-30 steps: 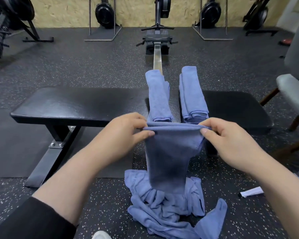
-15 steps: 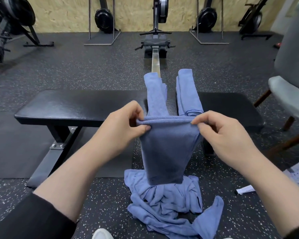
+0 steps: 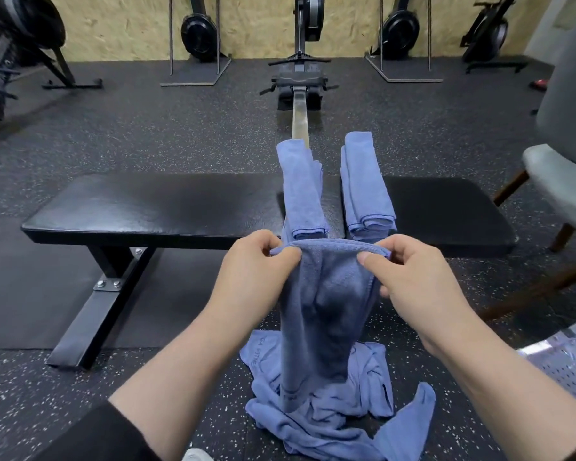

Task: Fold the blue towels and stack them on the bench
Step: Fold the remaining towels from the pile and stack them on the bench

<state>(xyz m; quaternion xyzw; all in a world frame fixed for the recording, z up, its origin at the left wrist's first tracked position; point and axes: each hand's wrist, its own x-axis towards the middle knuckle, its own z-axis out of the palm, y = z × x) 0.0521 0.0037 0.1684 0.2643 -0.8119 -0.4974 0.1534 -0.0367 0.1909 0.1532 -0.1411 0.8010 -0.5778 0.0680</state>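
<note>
A blue towel (image 3: 323,304) hangs folded in front of the black bench (image 3: 153,207). My left hand (image 3: 256,271) pinches its top left corner and my right hand (image 3: 413,277) pinches its top right corner, holding the top edge level just before the bench's near edge. Its lower end reaches a loose heap of blue towels (image 3: 333,410) on the floor. Across the bench lie a single folded towel (image 3: 301,191) and, to its right, a stack of folded towels (image 3: 364,188).
A rowing machine (image 3: 300,94) stands behind the bench on the speckled rubber floor. More gym machines line the back wall. A grey chair (image 3: 566,181) with wooden legs is at the right, and a perforated white surface (image 3: 566,364) lies below it.
My hands have drawn closer together, so the held towel's top edge is narrower. The towel has bunched slightly in the middle.
</note>
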